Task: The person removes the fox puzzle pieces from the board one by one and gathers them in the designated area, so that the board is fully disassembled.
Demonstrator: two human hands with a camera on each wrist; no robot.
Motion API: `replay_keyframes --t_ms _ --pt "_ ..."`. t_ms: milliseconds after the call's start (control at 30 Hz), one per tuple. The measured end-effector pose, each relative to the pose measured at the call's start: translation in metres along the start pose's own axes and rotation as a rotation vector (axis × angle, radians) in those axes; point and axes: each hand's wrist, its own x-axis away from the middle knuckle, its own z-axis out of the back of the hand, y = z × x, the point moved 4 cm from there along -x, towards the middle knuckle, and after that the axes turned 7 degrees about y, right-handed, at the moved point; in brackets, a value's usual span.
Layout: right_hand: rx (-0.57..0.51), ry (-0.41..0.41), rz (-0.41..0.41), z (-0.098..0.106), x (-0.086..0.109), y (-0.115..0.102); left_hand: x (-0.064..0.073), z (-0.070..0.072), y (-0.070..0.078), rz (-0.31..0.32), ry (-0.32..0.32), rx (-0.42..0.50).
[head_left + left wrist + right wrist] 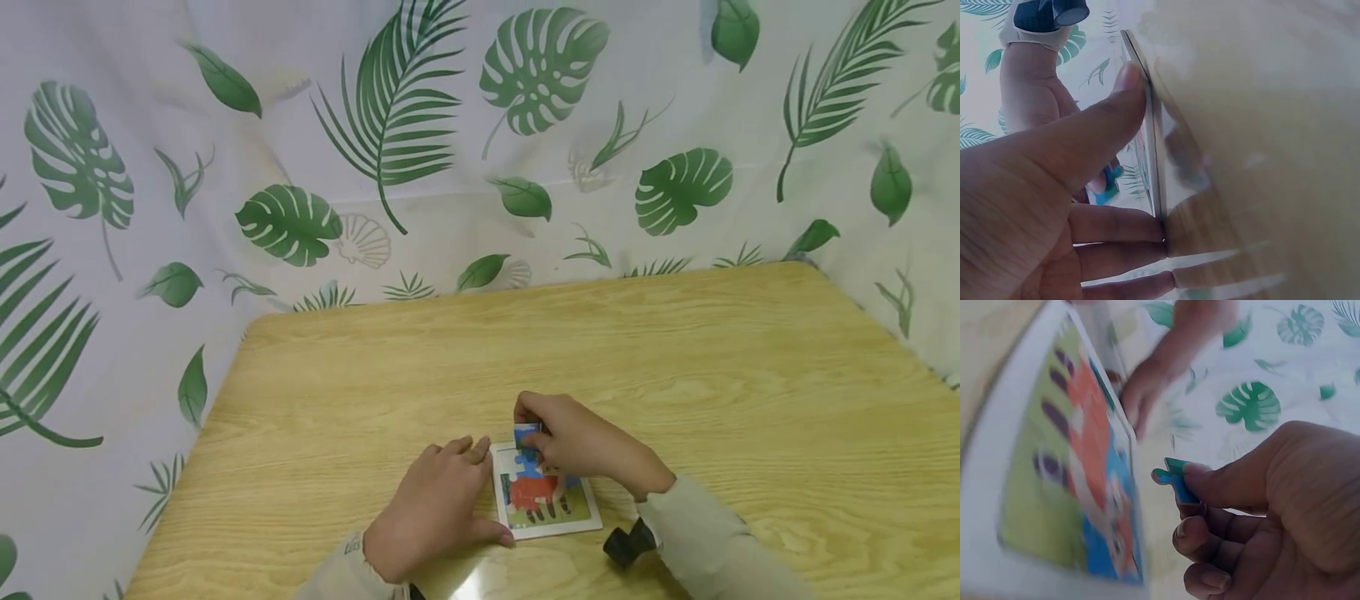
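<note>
A person works at a pale wood-grain worktop (675, 350), with a white-framed picture puzzle (555, 528) lying flat on it, at about six o'clock in the head view. The puzzle shows a red-orange animal (532, 493) with dark legs on green ground, with blue around its head; towards ten o'clock within the frame is a pale, bare patch. Taking the puzzle as the clock's centre, the left hand (442, 496) is at nine o'clock. It is spread, fingers almost straight and thumb held apart, with nothing gripped: the left wrist view shows the thumb resting along the puzzle's edge and the index fingertip touching that edge lower in the picture. The right hand (573, 433) comes in from four o'clock and reaches over the puzzle's one o'clock side. Its thumb and index finger pinch a small blue-and-green puzzle piece (1179, 481) with a rounded knob, and its other fingers are curled inward. The piece is held near the puzzle's eleven-to-twelve o'clock edge; the right wrist view shows it apart from the board. Pale long sleeves (720, 533) cover both forearms, and a black device (630, 543) sits at the right cuff, at four o'clock. Beyond the worktop, from nine through twelve to three o'clock, hangs a white cloth (435, 208) printed with green leaves and faint shells.
</note>
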Motion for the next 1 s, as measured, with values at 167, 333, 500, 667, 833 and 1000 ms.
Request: replay_keyframes --t_ms 167,333,500,667,833,1000 --pt "0.039 0.080 0.015 0.019 0.004 0.013 0.001 -0.001 -0.001 0.016 -0.013 0.000" --pt "0.046 0.117 -0.004 0.033 0.006 0.031 0.002 -0.001 -0.001 0.020 -0.022 0.009" --pt "0.046 0.162 -0.023 0.053 0.008 0.044 0.002 -0.001 0.001 0.015 -0.024 0.023" --pt "0.062 0.209 -0.047 0.068 0.011 0.054 0.002 0.000 0.001 0.018 -0.030 0.025" --pt "0.067 0.225 -0.038 0.071 0.011 0.062 0.003 -0.001 0.001 0.009 -0.019 0.010" --pt "0.074 0.211 -0.087 0.066 0.010 0.070 0.003 0.000 0.001 -0.007 0.006 0.010"
